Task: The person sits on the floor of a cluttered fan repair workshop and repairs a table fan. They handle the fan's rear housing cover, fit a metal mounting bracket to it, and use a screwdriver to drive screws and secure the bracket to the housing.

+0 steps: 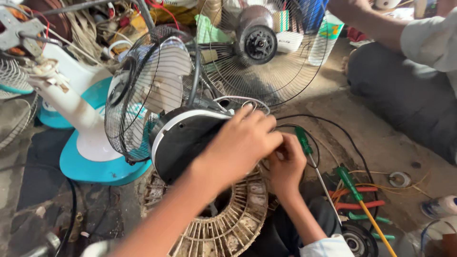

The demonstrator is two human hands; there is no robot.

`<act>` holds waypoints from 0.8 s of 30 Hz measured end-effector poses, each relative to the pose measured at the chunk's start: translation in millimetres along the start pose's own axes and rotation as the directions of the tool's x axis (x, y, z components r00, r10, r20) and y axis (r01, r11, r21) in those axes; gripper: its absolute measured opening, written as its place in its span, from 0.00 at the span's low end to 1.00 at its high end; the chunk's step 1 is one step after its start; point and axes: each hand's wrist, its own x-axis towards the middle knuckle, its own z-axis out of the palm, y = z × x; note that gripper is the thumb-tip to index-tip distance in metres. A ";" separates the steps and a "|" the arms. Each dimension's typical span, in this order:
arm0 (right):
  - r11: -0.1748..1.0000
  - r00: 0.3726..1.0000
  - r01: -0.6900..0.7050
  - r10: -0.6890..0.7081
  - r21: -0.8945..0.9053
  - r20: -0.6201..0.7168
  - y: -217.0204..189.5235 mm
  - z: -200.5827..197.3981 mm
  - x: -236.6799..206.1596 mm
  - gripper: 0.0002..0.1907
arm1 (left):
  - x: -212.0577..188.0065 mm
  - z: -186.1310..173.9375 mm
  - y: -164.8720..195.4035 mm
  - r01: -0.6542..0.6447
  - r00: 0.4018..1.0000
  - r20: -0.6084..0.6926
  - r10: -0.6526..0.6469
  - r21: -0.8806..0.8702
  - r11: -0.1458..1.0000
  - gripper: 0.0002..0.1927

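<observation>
Concrete floor (381,143), dusty and cluttered, is where I work, sitting low with fan parts all round me. Between my knees lies a black motor housing (183,140) with a white rim, tipped on its side so its back faces me; it rests on a dirty ribbed guard ring (238,223), which keeps it from rolling.

My left hand (245,140) lies over the top edge of the housing, fingers curled down at the rim where thin white wires (238,101) loop out, and seems to steady it. Whether it pinches a wire or only presses on the casing I cannot tell, since the fingertips are hidden.

My right hand (287,164) is bunched just beside and under the left, touching it, closed round something small at the housing's edge that I cannot make out. A green-handled screwdriver (312,164) stands slanted against that hand, handle up by my fingers and shaft running down toward my leg, near enough to grab.

A second green-handled screwdriver with a yellow shaft (362,202) lies on the floor to the right, among orange wires (342,192) and red-handled pliers (359,205).

A small fan with a black wire cage (143,90) stands just behind the housing on a teal and white base (90,157). Further back leans a large bare fan guard with its motor hub (259,43). Another person (409,90) sits at the upper right, well apart.
</observation>
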 end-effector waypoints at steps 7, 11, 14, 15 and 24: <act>0.973 0.990 -0.113 0.129 0.203 -0.063 2.3 11.9 -5.4 0.12 | 38.6 53.7 -44.1 0.090 0.910 0.412 -0.045 -0.090 0.992 0.06; 0.923 0.979 -0.197 0.200 0.329 0.025 -2.5 2.9 -7.5 0.14 | 39.5 54.5 -44.7 0.053 0.914 0.405 -0.021 -0.069 0.996 0.08; 0.929 0.969 -0.237 0.205 0.284 0.138 -18.2 -10.2 -2.6 0.14 | 39.1 51.9 -44.8 0.023 0.914 0.405 -0.004 -0.044 0.999 0.08; 0.944 0.966 -0.222 0.180 0.245 0.184 -27.5 -17.0 -0.6 0.15 | 38.9 50.9 -43.7 0.010 0.915 0.403 0.006 -0.038 0.999 0.08; 0.898 0.122 0.067 0.426 -0.435 0.897 -115.8 -157.8 -80.8 0.13 | 38.2 33.8 -32.3 0.020 0.886 0.464 -0.017 -0.002 1.000 0.11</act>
